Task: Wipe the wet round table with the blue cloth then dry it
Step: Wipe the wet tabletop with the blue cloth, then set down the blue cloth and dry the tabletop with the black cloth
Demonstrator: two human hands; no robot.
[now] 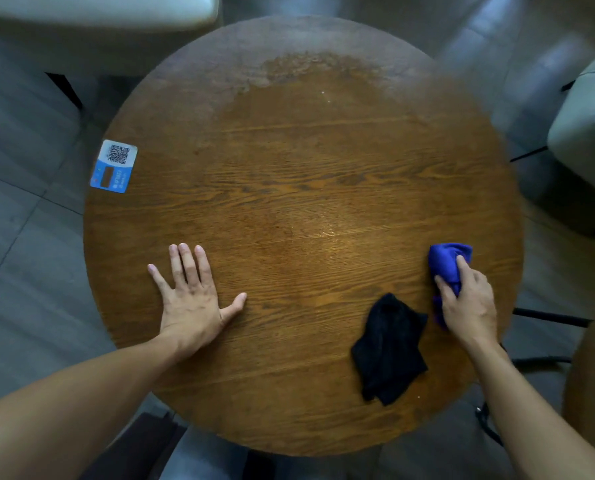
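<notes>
The round wooden table (289, 188) fills the view, its middle glossy with wetness and its far rim dull. My right hand (469, 303) grips the bunched blue cloth (446, 259) and presses it on the table near the right edge. Just left of that hand lies a crumpled black cloth (389, 348), apart from it, toward the near edge. My left hand (192, 296) rests flat on the near-left part of the table, fingers spread, holding nothing.
A blue and white QR-code sticker (114, 166) sits at the table's left rim. Pale upholstered chairs stand at the far left (98, 15) and at the right (587, 133). Grey tiled floor surrounds the table.
</notes>
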